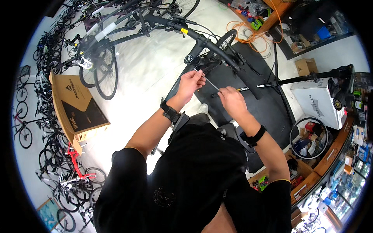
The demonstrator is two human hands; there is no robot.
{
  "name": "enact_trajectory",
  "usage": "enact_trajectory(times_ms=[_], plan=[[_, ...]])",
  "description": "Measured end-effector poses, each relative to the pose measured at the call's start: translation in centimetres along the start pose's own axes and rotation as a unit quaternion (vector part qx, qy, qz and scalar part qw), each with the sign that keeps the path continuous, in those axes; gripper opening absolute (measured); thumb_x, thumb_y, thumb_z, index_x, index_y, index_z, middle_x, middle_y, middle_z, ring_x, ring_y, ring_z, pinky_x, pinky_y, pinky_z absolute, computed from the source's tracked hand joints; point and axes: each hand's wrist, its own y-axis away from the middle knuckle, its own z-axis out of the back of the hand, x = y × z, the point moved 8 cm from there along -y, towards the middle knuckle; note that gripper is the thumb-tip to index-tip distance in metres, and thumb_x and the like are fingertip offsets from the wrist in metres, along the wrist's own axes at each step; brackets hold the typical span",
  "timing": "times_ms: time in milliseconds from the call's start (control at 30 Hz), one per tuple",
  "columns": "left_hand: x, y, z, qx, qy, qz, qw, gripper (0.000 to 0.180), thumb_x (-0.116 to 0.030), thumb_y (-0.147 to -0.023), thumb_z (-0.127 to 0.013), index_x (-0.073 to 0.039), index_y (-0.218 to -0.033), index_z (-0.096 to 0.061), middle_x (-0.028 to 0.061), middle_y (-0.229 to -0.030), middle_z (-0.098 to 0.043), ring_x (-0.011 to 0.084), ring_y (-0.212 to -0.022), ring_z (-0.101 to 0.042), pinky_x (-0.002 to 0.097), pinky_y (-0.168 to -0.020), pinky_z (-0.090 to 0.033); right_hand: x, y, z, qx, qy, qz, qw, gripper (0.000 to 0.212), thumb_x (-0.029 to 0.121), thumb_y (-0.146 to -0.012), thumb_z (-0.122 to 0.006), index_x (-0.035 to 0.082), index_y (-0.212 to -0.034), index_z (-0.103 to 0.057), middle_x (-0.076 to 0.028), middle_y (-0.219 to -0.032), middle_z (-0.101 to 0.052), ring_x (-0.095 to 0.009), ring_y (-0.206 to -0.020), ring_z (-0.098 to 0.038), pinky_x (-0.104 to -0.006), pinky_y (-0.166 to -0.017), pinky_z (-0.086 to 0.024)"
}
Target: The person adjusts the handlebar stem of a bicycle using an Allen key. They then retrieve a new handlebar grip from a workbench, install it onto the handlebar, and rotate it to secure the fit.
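A thin silver rod [211,82], shaped like a long hex key, slants between my two hands. My left hand [190,84] pinches its upper left end between thumb and fingertips. The lower right end is in the closed fingers of my right hand [233,102]. Just beyond my left hand is the stem [197,48] of a black bicycle, with a round cap on its near end. The black handlebar [217,51] crosses over it and runs down to the right. Whether the rod touches the bicycle, I cannot tell.
A repair stand's black arm [311,75] reaches in from the right above a dark mat [268,112]. A white box [316,101] and a wheel rim [292,134] stand at right. An orange hose [248,35] lies coiled beyond. At left are a large cardboard box [75,93] and many bicycles.
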Motion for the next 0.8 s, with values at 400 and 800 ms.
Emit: enact_trajectory(times_ms=[400,800], plan=[[-0.7,-1.2,1.0,-0.019,-0.005,-0.003,1.0,0.025,-0.028,-0.1,-0.058,-0.004,-0.094,-0.064,0.0016,-0.081,-0.065,0.008,-0.068,-0.059,0.0222,-0.066,-0.048,-0.4,-1.6,-0.5,-0.038,-0.029,0.028,0.998,0.01,0.013,-0.088,-0.064,0.003,-0.089,-0.064,-0.013,-0.083,-0.06,-0.032,-0.084,-0.062,-0.0418,-0.074,-0.053],[-1.1,-1.0,1.4,0.01,-0.003,0.007,1.0,0.023,-0.027,-0.1,-0.06,-0.004,-0.097,-0.065,0.0018,-0.082,-0.065,0.0085,-0.07,-0.06,0.0223,-0.067,-0.049,-0.8,-1.5,-0.7,-0.03,-0.137,-0.007,0.99,0.012,0.014,-0.085,-0.069,0.004,-0.091,-0.069,-0.012,-0.087,-0.06,-0.032,-0.085,-0.062,-0.0425,-0.076,-0.052]])
